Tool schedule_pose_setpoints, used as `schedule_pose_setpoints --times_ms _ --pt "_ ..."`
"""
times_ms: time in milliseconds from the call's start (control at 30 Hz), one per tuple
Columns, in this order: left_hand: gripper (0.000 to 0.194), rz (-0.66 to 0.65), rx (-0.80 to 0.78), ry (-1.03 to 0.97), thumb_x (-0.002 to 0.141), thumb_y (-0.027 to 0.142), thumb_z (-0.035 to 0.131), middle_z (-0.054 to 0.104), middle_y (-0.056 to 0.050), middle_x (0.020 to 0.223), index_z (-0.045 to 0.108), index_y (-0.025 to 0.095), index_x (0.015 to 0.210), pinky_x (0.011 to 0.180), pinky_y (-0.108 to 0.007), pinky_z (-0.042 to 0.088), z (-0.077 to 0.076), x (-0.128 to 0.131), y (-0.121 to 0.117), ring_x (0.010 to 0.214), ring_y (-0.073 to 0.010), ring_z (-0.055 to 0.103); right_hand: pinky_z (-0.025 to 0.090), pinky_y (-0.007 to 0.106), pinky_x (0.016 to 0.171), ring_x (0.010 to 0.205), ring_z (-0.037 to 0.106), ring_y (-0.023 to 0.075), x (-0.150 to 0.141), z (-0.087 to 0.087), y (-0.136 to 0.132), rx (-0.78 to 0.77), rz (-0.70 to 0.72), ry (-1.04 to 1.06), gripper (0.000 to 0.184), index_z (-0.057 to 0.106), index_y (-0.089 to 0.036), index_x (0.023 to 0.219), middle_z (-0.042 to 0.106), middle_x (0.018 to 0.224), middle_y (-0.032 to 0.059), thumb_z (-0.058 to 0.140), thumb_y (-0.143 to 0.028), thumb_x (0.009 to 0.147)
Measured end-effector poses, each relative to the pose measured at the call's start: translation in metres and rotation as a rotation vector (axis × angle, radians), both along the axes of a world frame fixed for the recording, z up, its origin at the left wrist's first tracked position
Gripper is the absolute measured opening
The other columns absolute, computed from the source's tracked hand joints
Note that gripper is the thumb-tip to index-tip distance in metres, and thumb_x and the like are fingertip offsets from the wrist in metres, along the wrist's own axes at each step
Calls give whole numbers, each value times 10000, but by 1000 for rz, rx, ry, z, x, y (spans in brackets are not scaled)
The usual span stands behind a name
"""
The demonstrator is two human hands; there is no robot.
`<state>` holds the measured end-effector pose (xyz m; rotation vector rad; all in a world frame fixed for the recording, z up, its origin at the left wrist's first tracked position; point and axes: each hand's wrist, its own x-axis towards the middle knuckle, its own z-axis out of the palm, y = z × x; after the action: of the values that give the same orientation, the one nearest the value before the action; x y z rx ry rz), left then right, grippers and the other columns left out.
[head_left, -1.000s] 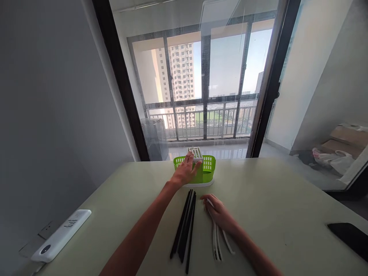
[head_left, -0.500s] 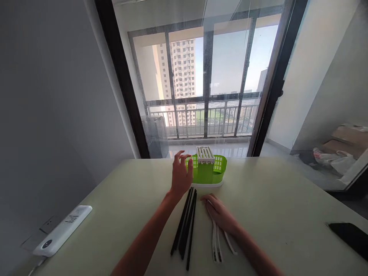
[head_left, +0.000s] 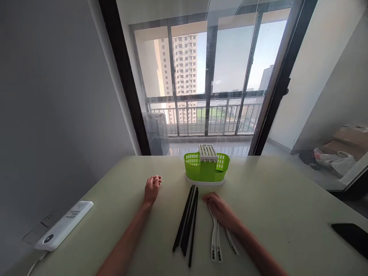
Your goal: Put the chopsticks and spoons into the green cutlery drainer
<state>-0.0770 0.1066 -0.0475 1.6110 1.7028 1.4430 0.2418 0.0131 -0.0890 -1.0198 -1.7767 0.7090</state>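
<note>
My left hand rests on the table left of the black chopsticks, its fingers curled in and nothing seen in them. Over the upper ends of several white spoons lies my right hand, its fingers bent around them; the spoon bowls are mostly hidden under it. The spoon handles point toward me, one set apart at the right. Several black chopsticks lie in a loose bundle between my hands. Behind them stands a green utensil basket with a white slotted top and a white base.
On the pale table, a white power strip with a cable lies at the left edge. A black flat object lies at the right edge. Beyond the table is a glass door, with boxes and bags on the floor to the right.
My left hand has moved left and down, away from in front of the basket, to the table, and its fingers have curled. My right hand stays on the spoons.
</note>
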Motion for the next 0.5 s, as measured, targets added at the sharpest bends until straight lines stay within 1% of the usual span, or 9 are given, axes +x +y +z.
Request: schedule_pose_setpoints --times_ms 100,300,400,500 --pt "477 -43 -36 30 918 588 438 709 -116 1038 686 181 897 848 -379 583 -1 -6 -2 875 -232 719 508 401 917 990 640 245 0 0 -1 -5 -11 10 255 661 -224 1014 688 1020 95 415 -285 988" --pt "469 -69 -50 82 919 589 446 716 -119 1102 694 192 908 872 -381 573 0 -1 -4 903 -241 721 509 401 900 966 652 253 4 5 -2 -20 -23 31 230 680 -219 999 707 998 94 474 -311 958" --pt "453 -62 -56 93 926 567 440 718 -113 1098 695 193 911 881 -381 570 2 -1 -5 907 -239 725 507 397 903 972 657 259 8 9 -3 -59 -27 69 234 695 -218 1004 718 1000 87 517 -364 959" --pt "451 -62 -65 102 931 555 435 723 -113 1096 698 190 915 874 -374 570 3 -1 -6 905 -236 729 519 392 913 981 673 266 12 11 -2 -131 -29 140 279 706 -216 990 739 1010 80 587 -462 935"
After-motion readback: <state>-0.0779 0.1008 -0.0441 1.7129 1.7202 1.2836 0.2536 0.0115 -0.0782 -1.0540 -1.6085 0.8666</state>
